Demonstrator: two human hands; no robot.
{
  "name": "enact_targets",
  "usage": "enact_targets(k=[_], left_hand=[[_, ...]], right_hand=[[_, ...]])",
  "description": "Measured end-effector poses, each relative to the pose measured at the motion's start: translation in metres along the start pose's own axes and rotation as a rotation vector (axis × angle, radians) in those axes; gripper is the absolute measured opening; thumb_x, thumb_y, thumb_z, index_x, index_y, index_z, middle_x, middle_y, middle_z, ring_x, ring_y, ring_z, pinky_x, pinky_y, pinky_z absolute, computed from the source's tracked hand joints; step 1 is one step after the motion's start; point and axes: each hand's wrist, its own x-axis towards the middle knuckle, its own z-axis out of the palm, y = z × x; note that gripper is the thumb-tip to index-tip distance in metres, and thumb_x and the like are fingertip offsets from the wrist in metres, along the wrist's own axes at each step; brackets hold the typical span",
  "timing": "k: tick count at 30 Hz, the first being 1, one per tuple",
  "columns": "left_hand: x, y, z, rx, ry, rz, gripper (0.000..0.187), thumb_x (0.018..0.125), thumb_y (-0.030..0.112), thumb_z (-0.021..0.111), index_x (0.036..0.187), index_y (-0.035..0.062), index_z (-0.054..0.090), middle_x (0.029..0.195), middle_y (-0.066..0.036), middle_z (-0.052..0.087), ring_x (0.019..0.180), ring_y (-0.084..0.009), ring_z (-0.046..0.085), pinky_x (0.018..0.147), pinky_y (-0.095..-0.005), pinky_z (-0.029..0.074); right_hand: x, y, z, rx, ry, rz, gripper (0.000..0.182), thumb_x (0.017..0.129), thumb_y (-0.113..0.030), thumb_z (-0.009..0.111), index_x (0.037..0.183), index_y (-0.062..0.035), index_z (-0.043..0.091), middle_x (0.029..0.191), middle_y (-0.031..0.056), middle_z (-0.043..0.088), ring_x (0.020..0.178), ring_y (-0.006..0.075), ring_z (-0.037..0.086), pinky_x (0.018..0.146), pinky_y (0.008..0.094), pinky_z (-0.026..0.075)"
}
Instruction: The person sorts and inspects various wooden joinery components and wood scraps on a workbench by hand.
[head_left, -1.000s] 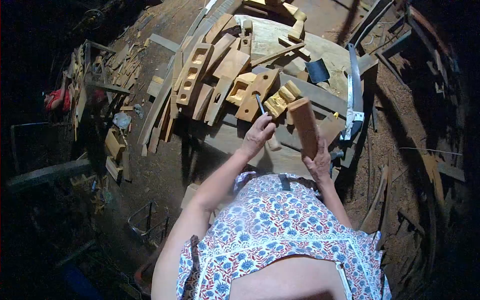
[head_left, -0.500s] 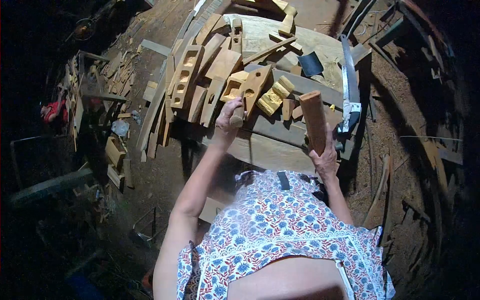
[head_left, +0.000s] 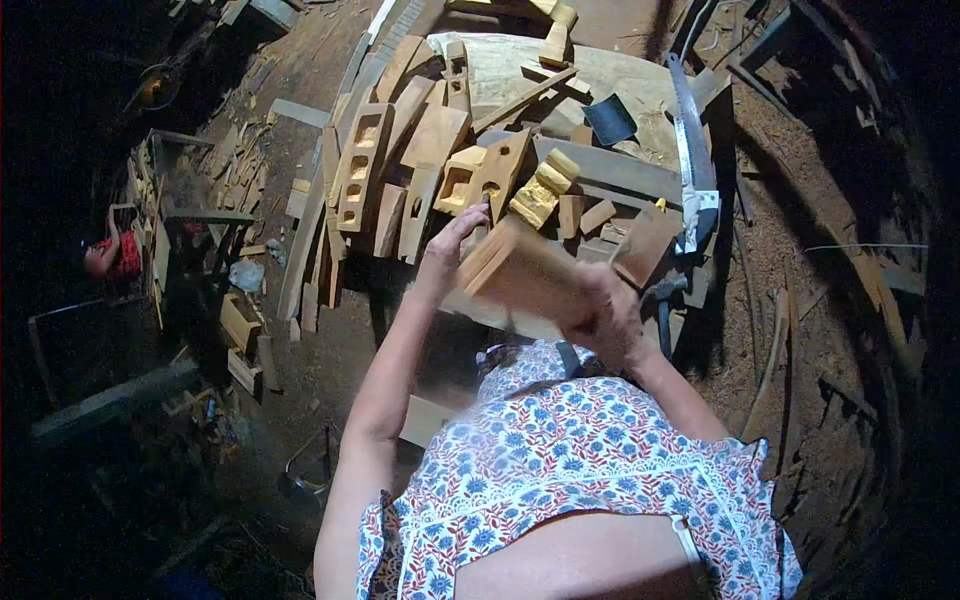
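My left hand [head_left: 447, 248] is closed around a chisel [head_left: 487, 201]; its dark blade stands at a hole in a wooden block [head_left: 508, 165], and its handle is mostly hidden. My right hand [head_left: 615, 318] grips a thick wooden club [head_left: 525, 275], blurred by motion. The club's far end lies beside my left hand, over where the handle is; contact cannot be made out. Left of the chisel is a block with a square recess [head_left: 457, 185]. On its right lies a notched yellow piece [head_left: 542, 190].
Several cut wood blocks, including one with a row of mortises [head_left: 362, 165], crowd the bench's left side. A handsaw [head_left: 690, 145] lies at the right, near a hammer [head_left: 664, 300]. A dark curved sheet [head_left: 610, 120] rests behind. Another person [head_left: 122, 250] is at far left.
My right hand has swung the wooden club from upright at the right, down and left toward the chisel. My left hand stays at the chisel. The hammer has come into fuller view.
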Motion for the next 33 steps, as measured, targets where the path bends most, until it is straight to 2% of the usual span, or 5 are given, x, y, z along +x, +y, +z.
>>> enact_targets(k=[4, 6, 13, 25, 33], left_hand=[[0.001, -0.001, 0.0, -0.008, -0.053, 0.005, 0.037, 0.078, -0.001, 0.056, 0.114, 0.0035, 0.051, 0.13, -0.013, 0.048, 0.122, -0.0248, 0.045, 0.102, -0.0336, 0.036], [0.0, -0.013, 0.006, -0.045, 0.004, 0.05, 0.031, 0.085, 0.005, 0.055, 0.116, 0.0022, 0.053, 0.126, -0.01, 0.05, 0.114, -0.0187, 0.049, 0.099, -0.032, 0.037], [-0.007, 0.011, 0.001, 0.018, -0.026, 0.062, 0.031, 0.085, 0.008, 0.056, 0.115, 0.002, 0.053, 0.131, -0.013, 0.047, 0.124, -0.024, 0.043, 0.105, -0.0352, 0.031], [-0.031, -0.006, 0.029, 0.095, 0.221, 0.041, 0.026, 0.084, 0.008, 0.053, 0.109, 0.0038, 0.054, 0.129, -0.012, 0.048, 0.123, -0.0259, 0.044, 0.103, -0.0343, 0.035], [-0.01, 0.012, 0.005, 0.047, 0.059, 0.021, 0.045, 0.072, 0.0, 0.064, 0.116, 0.0066, 0.053, 0.129, -0.013, 0.048, 0.118, -0.0229, 0.048, 0.097, -0.0332, 0.041]], right_hand=[[0.015, 0.003, 0.025, -0.041, -0.047, -0.159, 0.081, 0.061, -0.023, 0.077, 0.132, -0.0307, 0.039, 0.09, 0.0086, 0.053, 0.078, 0.0267, 0.057, 0.064, 0.037, 0.05], [0.019, 0.016, 0.044, -0.212, -0.191, 0.096, 0.085, 0.059, -0.022, 0.077, 0.134, -0.0331, 0.037, 0.085, 0.0077, 0.05, 0.075, 0.0262, 0.055, 0.062, 0.0378, 0.048], [0.027, -0.001, 0.043, -0.097, -0.069, -0.197, 0.087, 0.06, -0.023, 0.075, 0.136, -0.0335, 0.035, 0.082, 0.0082, 0.049, 0.072, 0.0256, 0.053, 0.061, 0.0379, 0.047], [-0.008, -0.004, 0.011, -0.058, -0.297, 0.122, 0.088, 0.057, -0.014, 0.078, 0.134, -0.0231, 0.037, 0.093, 0.0114, 0.05, 0.084, 0.0295, 0.055, 0.072, 0.0408, 0.048], [-0.02, -0.005, 0.009, -0.038, -0.249, 0.125, 0.093, 0.055, -0.013, 0.079, 0.136, -0.0215, 0.033, 0.093, 0.0109, 0.051, 0.086, 0.0296, 0.055, 0.072, 0.0411, 0.048]])
